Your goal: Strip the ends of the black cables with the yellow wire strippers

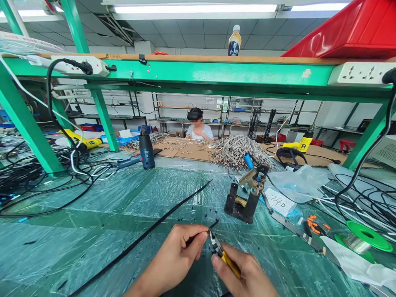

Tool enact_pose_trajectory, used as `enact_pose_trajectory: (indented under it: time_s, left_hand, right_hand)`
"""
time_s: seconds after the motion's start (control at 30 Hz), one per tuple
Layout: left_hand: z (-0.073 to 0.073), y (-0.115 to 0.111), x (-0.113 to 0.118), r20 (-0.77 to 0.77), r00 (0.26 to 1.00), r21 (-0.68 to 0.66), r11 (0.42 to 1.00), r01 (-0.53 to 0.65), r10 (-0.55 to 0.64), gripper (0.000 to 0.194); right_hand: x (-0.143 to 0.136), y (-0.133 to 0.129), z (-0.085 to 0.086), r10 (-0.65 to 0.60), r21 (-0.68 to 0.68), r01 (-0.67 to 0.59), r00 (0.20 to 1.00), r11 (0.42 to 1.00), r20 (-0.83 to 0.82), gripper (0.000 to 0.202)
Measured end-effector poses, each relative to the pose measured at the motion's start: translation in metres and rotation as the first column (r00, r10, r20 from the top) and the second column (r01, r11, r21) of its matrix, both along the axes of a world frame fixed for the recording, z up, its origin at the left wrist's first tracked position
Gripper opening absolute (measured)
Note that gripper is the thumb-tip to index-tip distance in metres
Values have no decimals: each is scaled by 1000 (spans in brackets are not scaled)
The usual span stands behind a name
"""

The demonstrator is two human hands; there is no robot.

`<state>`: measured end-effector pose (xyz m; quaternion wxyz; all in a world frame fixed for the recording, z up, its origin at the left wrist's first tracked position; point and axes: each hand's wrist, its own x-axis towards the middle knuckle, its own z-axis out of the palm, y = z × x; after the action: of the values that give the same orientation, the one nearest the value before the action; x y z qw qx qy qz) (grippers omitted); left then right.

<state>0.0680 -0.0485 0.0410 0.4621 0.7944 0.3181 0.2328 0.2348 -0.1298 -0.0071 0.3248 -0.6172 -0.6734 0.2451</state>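
Between thumb and forefinger, my left hand (182,251) pinches a thin black cable (214,224) whose short end sticks out to the upper right. My right hand (244,268) is wrapped round yellow-handled cutting pliers (225,256). The pliers' jaws are at the cable, just right of my left fingertips; whether they touch or bite into it is too small to tell. Left of my hands, a longer black cable (154,224) lies slantwise on the green, film-covered bench (123,198). The rest of the held cable is hidden by my left hand.
A soldering iron stand (241,206) and a solder spool (355,239) stand on the right. At the back are a dark bottle (146,148), a heap of white cables (243,150) and a co-worker (199,128). A green shelf beam (198,72) crosses overhead; cables crowd both sides.
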Motion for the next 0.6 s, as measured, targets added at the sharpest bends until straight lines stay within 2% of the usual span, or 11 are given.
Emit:
enact_pose_trajectory:
  time_s: [0.1, 0.2, 0.27, 0.33, 0.4, 0.43, 0.5, 0.53, 0.6]
  left_hand:
    - [0, 1, 0, 2, 1000, 0, 1000, 3, -3, 37]
    - [0, 2, -1, 20, 1000, 17, 1000, 4, -4, 38]
    - [1, 2, -1, 27, 1000, 23, 1000, 8, -8, 38]
    - [1, 1, 0, 25, 1000, 16, 1000, -4, 3, 37]
    - [1, 0, 1, 23, 999, 5, 1000, -27, 27, 36]
    - [1, 0, 2, 22, 999, -3, 999, -37, 37, 35]
    - [0, 0, 2, 14, 999, -10, 999, -44, 44, 34]
    - [0, 0, 2, 7, 999, -7, 999, -42, 43, 34]
    - [-1, 0, 2, -3, 999, 12, 999, -41, 41, 35]
  right_hand:
    - [-5, -1, 9, 1, -149, -45, 959, 988, -282, 49]
    - [-7, -5, 19, -103, -325, -99, 829, 941, -550, 53]
    - [-8, -7, 24, -168, -397, -126, 760, 909, -627, 56]
    - [-8, -8, 24, -169, -424, -143, 768, 894, -617, 57]
    - [-6, -6, 17, -92, -368, -112, 864, 923, -494, 57]
    - [-5, -5, 12, -45, -292, -71, 928, 954, -370, 56]
    - [-2, -2, -1, -44, -41, 44, 999, 998, -16, 48]
    - [0, -1, -7, -107, 106, 90, 981, 990, 159, 44]
    - [5, 1, -15, -262, 348, 115, 873, 930, 411, 43]
